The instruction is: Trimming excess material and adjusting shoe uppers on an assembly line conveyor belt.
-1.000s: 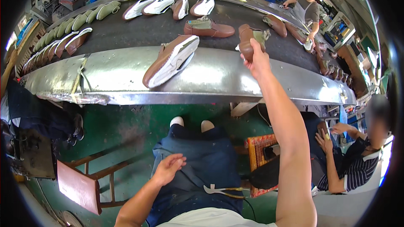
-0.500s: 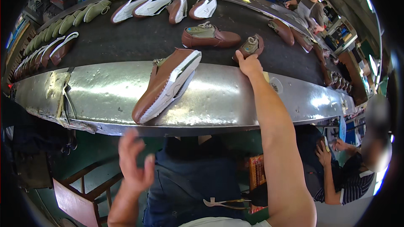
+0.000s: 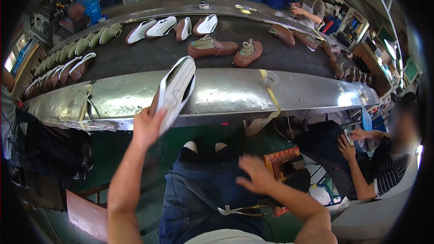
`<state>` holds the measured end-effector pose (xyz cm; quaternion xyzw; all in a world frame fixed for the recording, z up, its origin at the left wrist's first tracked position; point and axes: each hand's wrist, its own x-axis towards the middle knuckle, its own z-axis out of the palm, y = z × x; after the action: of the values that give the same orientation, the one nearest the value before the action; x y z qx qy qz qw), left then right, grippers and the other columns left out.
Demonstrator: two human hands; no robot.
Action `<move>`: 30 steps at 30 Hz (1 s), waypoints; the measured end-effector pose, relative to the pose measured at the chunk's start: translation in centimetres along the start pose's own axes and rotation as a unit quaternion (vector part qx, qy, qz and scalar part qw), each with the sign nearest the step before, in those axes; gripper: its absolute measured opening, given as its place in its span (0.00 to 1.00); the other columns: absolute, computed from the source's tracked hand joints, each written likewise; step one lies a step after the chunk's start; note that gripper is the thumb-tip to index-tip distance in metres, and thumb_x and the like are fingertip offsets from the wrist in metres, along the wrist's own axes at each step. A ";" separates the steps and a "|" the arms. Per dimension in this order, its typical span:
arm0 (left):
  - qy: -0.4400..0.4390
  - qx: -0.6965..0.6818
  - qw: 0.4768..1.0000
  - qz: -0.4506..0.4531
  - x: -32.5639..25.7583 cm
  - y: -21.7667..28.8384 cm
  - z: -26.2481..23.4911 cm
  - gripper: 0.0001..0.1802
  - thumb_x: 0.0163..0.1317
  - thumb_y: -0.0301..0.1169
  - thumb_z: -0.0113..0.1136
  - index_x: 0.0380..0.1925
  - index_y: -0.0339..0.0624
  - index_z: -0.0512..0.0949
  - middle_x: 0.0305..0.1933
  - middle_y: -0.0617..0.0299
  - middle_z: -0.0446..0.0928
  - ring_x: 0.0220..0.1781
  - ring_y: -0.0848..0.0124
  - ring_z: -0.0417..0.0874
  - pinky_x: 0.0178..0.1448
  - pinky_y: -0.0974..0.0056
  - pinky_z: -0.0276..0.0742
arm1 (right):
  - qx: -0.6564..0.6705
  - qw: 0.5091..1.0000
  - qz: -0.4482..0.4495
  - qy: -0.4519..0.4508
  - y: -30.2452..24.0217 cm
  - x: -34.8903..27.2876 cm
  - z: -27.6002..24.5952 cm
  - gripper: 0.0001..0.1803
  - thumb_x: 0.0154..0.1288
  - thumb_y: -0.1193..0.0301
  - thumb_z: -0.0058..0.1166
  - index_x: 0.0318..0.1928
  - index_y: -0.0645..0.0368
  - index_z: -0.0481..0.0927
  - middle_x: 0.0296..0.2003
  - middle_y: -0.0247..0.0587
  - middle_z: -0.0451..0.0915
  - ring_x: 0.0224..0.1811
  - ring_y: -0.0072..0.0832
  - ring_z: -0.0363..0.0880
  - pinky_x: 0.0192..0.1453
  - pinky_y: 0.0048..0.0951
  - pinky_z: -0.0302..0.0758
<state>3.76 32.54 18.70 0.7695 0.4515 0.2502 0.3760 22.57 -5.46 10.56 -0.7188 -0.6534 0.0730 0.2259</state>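
One brown shoe with a white underside point(image 3: 177, 91) is up in your left grip point(image 3: 147, 125), thumb across the white face, fingers wrapped round the brown side, pinching its near end. It's tilted over the metal edge point(image 3: 226, 91), far end toward the dark surface point(image 3: 149, 56), underside turned up to you; whether it touches that metal, no telling from here. Your right grip point(image 3: 255, 175) is a blur, fingers spread, holding nothing, out over your thighs and near the pincers point(image 3: 230, 210) lying across your lap.

Where's the danger? That one-end hold, I'd say: most of the shoe juts past your fingers, so a slack thumb could let it twist, slip off the rim and drop to the green floor point(image 3: 205, 134). The pincers look risky too; one shift of your knees might tip them off. Over on the metal, a small clear cup point(image 3: 271, 79) sits by a yellow strip point(image 3: 273, 99), and a sweeping forearm could spill it. Beyond, an olive-collared moccasin point(image 3: 220, 49) lies close beside a second moccasin point(image 3: 252, 55); swing that held shoe too wide, and it might knock both askew.
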 end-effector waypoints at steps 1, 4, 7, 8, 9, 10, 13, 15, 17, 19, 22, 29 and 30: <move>0.019 -0.070 0.997 -0.010 -4.3 -1.9 0.8 0.34 0.59 0.46 0.74 0.54 0.26 0.79 0.45 0.42 0.86 0.46 0.59 0.89 0.53 0.58 0.82 | 0.025 0.998 0.021 -0.047 -1.4 -4.2 1.0 0.33 0.63 0.51 0.66 0.57 0.64 0.77 0.61 0.54 0.76 0.66 0.51 0.74 0.72 0.51 0.68; -0.157 -0.424 0.892 0.000 -14.8 -6.3 0.6 0.38 0.56 0.37 0.77 0.63 0.30 0.73 0.58 0.51 0.82 0.59 0.64 0.83 0.65 0.59 0.76 | 0.045 0.985 0.026 -0.163 -4.8 -11.6 3.0 0.33 0.63 0.49 0.66 0.57 0.61 0.78 0.55 0.51 0.79 0.61 0.49 0.77 0.63 0.46 0.76; -0.336 -0.384 0.858 -0.055 -21.5 -7.0 1.1 0.48 0.53 0.33 0.80 0.71 0.30 0.65 0.65 0.51 0.77 0.66 0.65 0.77 0.72 0.60 0.70 | 0.037 0.980 0.062 -0.185 -6.0 -14.9 4.1 0.33 0.63 0.46 0.65 0.55 0.60 0.78 0.49 0.51 0.80 0.55 0.48 0.81 0.55 0.44 0.80; -0.333 -0.341 0.879 -0.020 -23.6 -7.6 2.4 0.52 0.53 0.34 0.80 0.74 0.30 0.60 0.68 0.50 0.73 0.69 0.64 0.74 0.74 0.60 0.67 | 0.037 0.966 0.104 -0.234 -6.1 -14.3 3.8 0.33 0.64 0.45 0.64 0.55 0.61 0.78 0.48 0.51 0.81 0.51 0.48 0.83 0.53 0.44 0.81; -0.328 -0.297 0.897 0.015 -25.1 -8.3 3.8 0.56 0.53 0.34 0.81 0.76 0.30 0.56 0.72 0.48 0.70 0.73 0.64 0.70 0.75 0.60 0.64 | 0.037 0.948 0.145 -0.282 -6.2 -13.9 3.5 0.33 0.64 0.45 0.63 0.54 0.61 0.78 0.46 0.51 0.82 0.47 0.49 0.84 0.51 0.44 0.82; -0.360 -0.268 0.893 0.036 -25.9 -8.4 4.7 0.61 0.53 0.34 0.81 0.78 0.29 0.50 0.76 0.48 0.63 0.77 0.63 0.64 0.78 0.61 0.60 | 0.077 0.946 0.158 -0.270 -5.9 -14.6 3.8 0.36 0.61 0.43 0.66 0.53 0.62 0.78 0.42 0.51 0.84 0.41 0.50 0.86 0.49 0.44 0.82; -0.407 -0.082 0.909 0.044 -28.4 -7.6 6.4 0.59 0.60 0.51 0.72 0.79 0.36 0.48 0.72 0.36 0.69 0.73 0.50 0.73 0.75 0.57 0.67 | 0.144 0.915 0.222 -0.303 -4.8 -15.7 2.5 0.39 0.57 0.41 0.69 0.53 0.63 0.78 0.38 0.51 0.86 0.42 0.48 0.87 0.49 0.42 0.82; -0.499 0.155 0.851 0.061 -27.8 -4.9 7.5 0.56 0.64 0.66 0.55 0.78 0.37 0.53 0.52 0.31 0.81 0.54 0.37 0.84 0.61 0.46 0.78 | 0.158 0.920 0.222 -0.282 -2.5 -18.5 3.4 0.39 0.55 0.42 0.72 0.50 0.64 0.79 0.35 0.48 0.86 0.39 0.40 0.88 0.47 0.37 0.82; -0.523 0.270 0.803 0.088 -27.0 0.4 7.1 0.55 0.62 0.70 0.54 0.75 0.37 0.60 0.53 0.33 0.82 0.55 0.42 0.85 0.59 0.48 0.79 | 0.236 0.893 0.308 -0.230 -0.7 -21.2 3.9 0.33 0.55 0.48 0.74 0.46 0.65 0.81 0.34 0.42 0.85 0.38 0.33 0.86 0.46 0.33 0.81; -0.401 0.271 0.847 0.219 -26.8 -1.0 10.4 0.56 0.59 0.73 0.55 0.74 0.40 0.63 0.58 0.36 0.80 0.61 0.47 0.83 0.62 0.50 0.78 | 0.283 0.877 0.341 -0.186 0.1 -22.8 3.8 0.29 0.57 0.52 0.74 0.45 0.64 0.81 0.34 0.39 0.85 0.36 0.29 0.84 0.43 0.30 0.80; -0.460 0.194 0.854 0.146 -24.7 2.5 15.0 0.52 0.60 0.71 0.56 0.66 0.33 0.72 0.59 0.37 0.80 0.62 0.46 0.81 0.65 0.49 0.76 | 0.444 0.781 0.423 -0.113 0.8 -25.0 4.3 0.22 0.60 0.60 0.72 0.45 0.63 0.82 0.34 0.35 0.84 0.32 0.24 0.82 0.37 0.24 0.78; -0.466 -0.048 0.880 0.071 -19.1 -2.3 19.2 0.38 0.66 0.53 0.66 0.64 0.33 0.75 0.63 0.45 0.80 0.65 0.56 0.80 0.70 0.57 0.72 | 0.734 0.551 0.394 -0.052 -1.4 -20.7 -0.1 0.17 0.69 0.63 0.60 0.49 0.65 0.80 0.38 0.40 0.84 0.34 0.25 0.83 0.36 0.25 0.79; -0.448 -0.139 0.882 0.051 -18.9 -0.6 15.9 0.34 0.67 0.48 0.67 0.64 0.33 0.75 0.64 0.50 0.79 0.65 0.63 0.79 0.70 0.60 0.72 | 0.752 0.549 0.364 -0.019 -2.2 -19.6 -0.4 0.19 0.70 0.62 0.59 0.51 0.66 0.80 0.40 0.41 0.83 0.37 0.26 0.83 0.41 0.27 0.80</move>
<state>6.15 10.38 7.88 0.7612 0.1557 -0.0419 0.6282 18.07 -24.55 8.08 -0.4615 -0.0463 0.6276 0.6254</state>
